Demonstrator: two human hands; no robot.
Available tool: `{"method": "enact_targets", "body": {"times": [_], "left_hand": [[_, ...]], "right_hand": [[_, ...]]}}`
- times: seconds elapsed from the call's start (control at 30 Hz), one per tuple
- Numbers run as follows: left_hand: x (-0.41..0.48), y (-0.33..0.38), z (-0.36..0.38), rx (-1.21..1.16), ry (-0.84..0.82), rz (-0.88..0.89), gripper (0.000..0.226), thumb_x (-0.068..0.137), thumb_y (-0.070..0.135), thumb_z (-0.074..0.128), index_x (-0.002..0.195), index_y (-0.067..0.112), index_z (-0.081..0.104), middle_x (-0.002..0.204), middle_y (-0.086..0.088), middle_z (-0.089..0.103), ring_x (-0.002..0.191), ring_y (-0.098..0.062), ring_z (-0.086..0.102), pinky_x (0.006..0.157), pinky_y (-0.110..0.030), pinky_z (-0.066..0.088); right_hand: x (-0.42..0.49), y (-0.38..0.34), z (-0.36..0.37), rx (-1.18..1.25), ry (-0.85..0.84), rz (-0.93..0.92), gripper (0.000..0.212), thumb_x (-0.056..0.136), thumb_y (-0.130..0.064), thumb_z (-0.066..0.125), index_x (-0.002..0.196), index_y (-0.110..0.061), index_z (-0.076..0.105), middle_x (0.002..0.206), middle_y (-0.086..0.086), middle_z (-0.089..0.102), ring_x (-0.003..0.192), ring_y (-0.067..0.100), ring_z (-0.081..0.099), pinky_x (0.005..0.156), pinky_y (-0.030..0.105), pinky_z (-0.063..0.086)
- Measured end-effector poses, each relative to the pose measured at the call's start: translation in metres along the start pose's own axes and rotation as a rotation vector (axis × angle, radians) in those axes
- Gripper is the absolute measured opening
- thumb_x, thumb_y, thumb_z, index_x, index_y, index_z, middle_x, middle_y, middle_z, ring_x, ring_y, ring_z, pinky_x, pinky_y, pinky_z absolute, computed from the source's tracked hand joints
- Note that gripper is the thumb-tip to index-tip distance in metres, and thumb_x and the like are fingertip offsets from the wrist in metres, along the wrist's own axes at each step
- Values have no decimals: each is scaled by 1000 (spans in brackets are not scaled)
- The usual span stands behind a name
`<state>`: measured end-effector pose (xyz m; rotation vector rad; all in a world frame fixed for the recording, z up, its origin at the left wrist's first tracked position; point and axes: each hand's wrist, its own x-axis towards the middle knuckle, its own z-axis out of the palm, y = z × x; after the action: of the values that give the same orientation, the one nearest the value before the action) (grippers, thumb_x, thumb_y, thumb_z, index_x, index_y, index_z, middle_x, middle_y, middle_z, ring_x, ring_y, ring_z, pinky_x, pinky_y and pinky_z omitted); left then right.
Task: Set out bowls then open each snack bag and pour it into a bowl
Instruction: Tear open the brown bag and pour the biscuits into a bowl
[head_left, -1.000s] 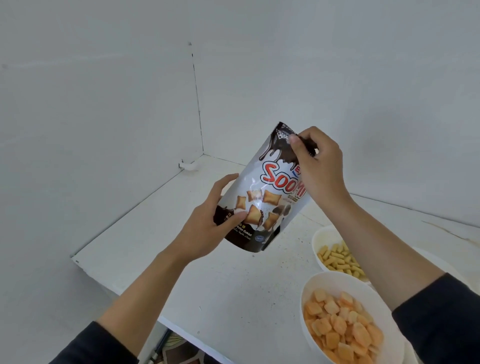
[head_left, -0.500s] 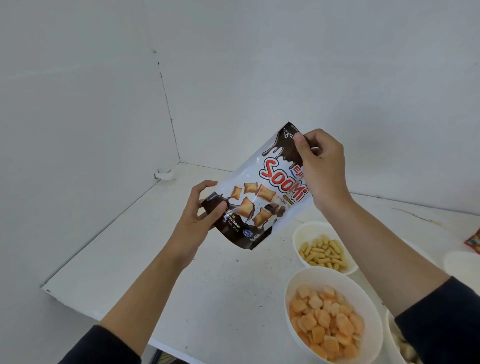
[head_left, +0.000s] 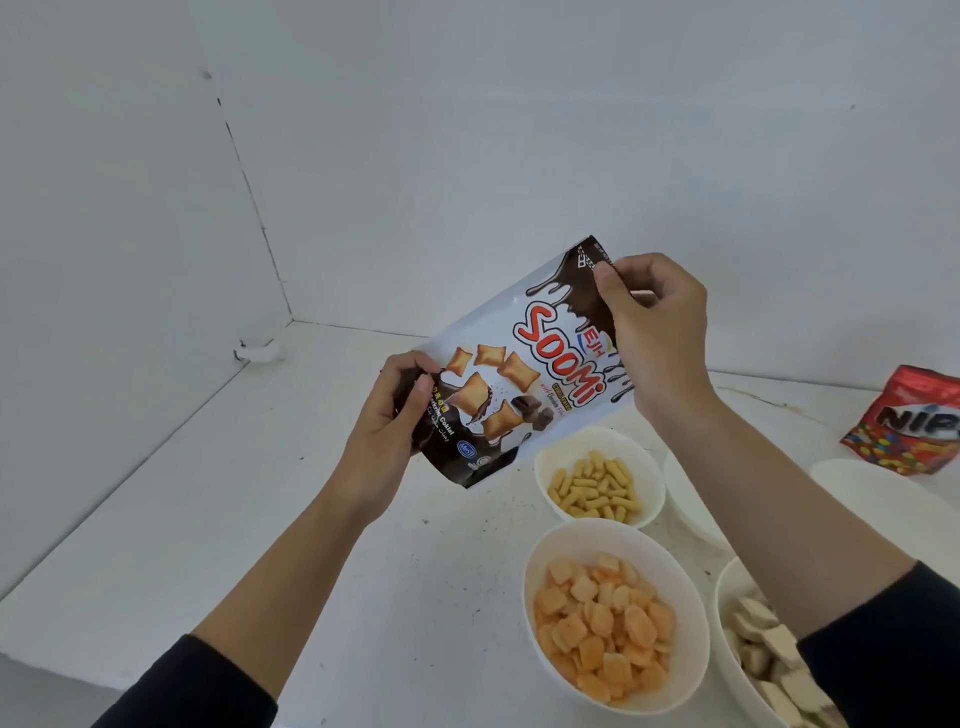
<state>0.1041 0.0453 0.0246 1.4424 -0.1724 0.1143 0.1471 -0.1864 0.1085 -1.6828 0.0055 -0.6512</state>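
A white and brown Soomi snack bag (head_left: 524, 374) hangs tilted in the air above the white table (head_left: 260, 493). My left hand (head_left: 387, 421) grips its bottom left corner. My right hand (head_left: 654, 332) pinches its top right corner, thumb on the front. The bag looks sealed. Below it stand a white bowl of yellow sticks (head_left: 600, 475) and a white bowl of orange puffs (head_left: 615, 616). A third bowl with pale biscuits (head_left: 763, 654) is cut off at the lower right. My right forearm partly hides an empty-looking bowl (head_left: 685, 499).
A red Nips bag (head_left: 909, 431) lies at the far right of the table, with another white bowl's rim (head_left: 872, 475) just in front of it. White walls close the table at the back and left. The table's near edge runs along the lower left.
The view has swung right, bringing the red bag and more bowls into sight. My left hand has shifted from the bag's lower front to gripping its bottom left corner. The right hand keeps its pinch.
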Motion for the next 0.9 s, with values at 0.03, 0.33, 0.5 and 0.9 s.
{"method": "enact_targets", "body": {"times": [0.03, 0.33, 0.5, 0.9], "left_hand": [[2, 1, 2, -26, 12, -13, 19, 109, 22, 40, 110, 26, 58, 127, -1, 60, 115, -25, 66, 80, -39, 57], [21, 8, 14, -116, -46, -64, 19, 108, 22, 42, 117, 28, 57, 123, 10, 66, 111, -20, 69, 81, -42, 52], [31, 10, 14, -116, -127, -76, 19, 108, 20, 41, 118, 25, 56, 121, 5, 66, 110, -20, 67, 84, -42, 50], [43, 30, 60, -60, -153, -99, 20, 109, 22, 43, 120, 24, 59, 116, 4, 69, 101, -16, 68, 83, -39, 49]], "right_hand": [[3, -2, -6, -18, -11, -15, 11, 91, -31, 71, 94, -21, 69, 83, -11, 68, 81, 14, 68, 79, 44, 60], [11, -1, -38, -125, -324, -124, 36, 89, -20, 75, 121, -29, 62, 125, -7, 63, 119, 3, 56, 81, 11, 52], [15, 7, -54, -124, -419, -87, 28, 90, -22, 75, 114, -34, 67, 124, -7, 55, 115, 15, 63, 91, 41, 59], [27, 13, -105, -4, -419, 88, 32, 89, -21, 75, 114, -39, 65, 129, 2, 55, 102, 26, 71, 82, 42, 63]]}}
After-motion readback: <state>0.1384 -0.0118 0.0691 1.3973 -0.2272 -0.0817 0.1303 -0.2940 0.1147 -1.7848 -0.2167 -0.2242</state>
